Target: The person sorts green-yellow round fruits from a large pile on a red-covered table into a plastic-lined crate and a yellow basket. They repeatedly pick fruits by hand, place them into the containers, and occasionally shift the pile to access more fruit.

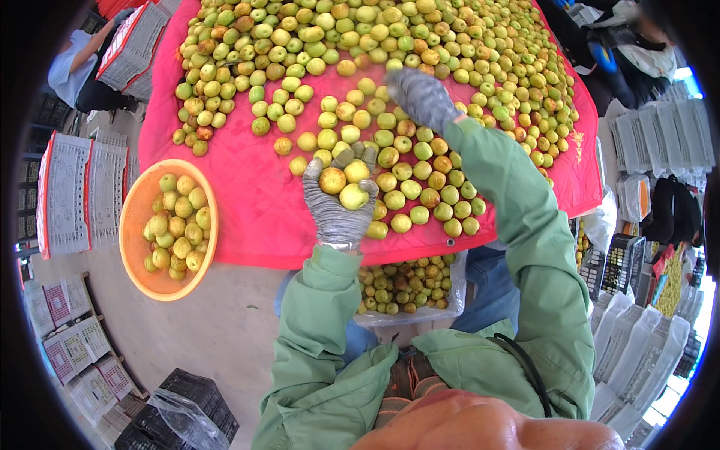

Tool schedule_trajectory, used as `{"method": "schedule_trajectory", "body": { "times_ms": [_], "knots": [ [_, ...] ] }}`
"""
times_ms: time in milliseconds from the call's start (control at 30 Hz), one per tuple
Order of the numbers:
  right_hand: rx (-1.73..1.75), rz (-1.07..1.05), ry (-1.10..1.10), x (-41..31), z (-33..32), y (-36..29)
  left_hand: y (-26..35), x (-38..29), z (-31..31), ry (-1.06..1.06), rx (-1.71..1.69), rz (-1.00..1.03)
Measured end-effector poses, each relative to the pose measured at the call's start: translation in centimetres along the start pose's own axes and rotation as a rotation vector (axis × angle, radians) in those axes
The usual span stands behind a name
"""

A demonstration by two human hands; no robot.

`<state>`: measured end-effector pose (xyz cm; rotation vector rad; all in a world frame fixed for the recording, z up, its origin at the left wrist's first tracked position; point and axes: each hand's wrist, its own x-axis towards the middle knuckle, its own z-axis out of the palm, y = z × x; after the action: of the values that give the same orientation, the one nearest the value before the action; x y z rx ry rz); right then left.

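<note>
My left hand (341,208), in a grey knit glove, is turned palm up near the front of the table. Three yellow-green fruits that look like jujubes (354,197) lie in it, one with a browner skin, and the fingers curl around them. Farther forward and to the right, my right hand (422,98) in a matching glove reaches over the loose fruit. It is blurred, and whether anything is under its fingers is hidden. Between and around both hands, scattered jujubes (395,199) rest on a pink quilted cloth (253,208).
A large heap of jujubes (382,25) covers the far side. An orange plastic basket (130,225) holding fruit stands at the left edge. Below the table front, a lined crate (458,281) of jujubes sits between my legs. Stacked crates (64,194) and other people (84,67) are around.
</note>
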<state>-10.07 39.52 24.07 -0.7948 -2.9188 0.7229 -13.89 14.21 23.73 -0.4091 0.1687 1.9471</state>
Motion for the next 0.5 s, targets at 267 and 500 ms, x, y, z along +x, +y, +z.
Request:
{"method": "schedule_trajectory", "body": {
  "times_ms": [267,500],
  "knots": [
    [-0.612,-0.149,0.257,13.0,2.3,-4.2,1.2,-0.9,1.2,0.041,-0.047,0.048],
    [-0.656,-0.071,0.28,12.5,1.3,-5.7,2.7,-1.0,0.9,0.046,-0.013,0.057]
  ]
}}
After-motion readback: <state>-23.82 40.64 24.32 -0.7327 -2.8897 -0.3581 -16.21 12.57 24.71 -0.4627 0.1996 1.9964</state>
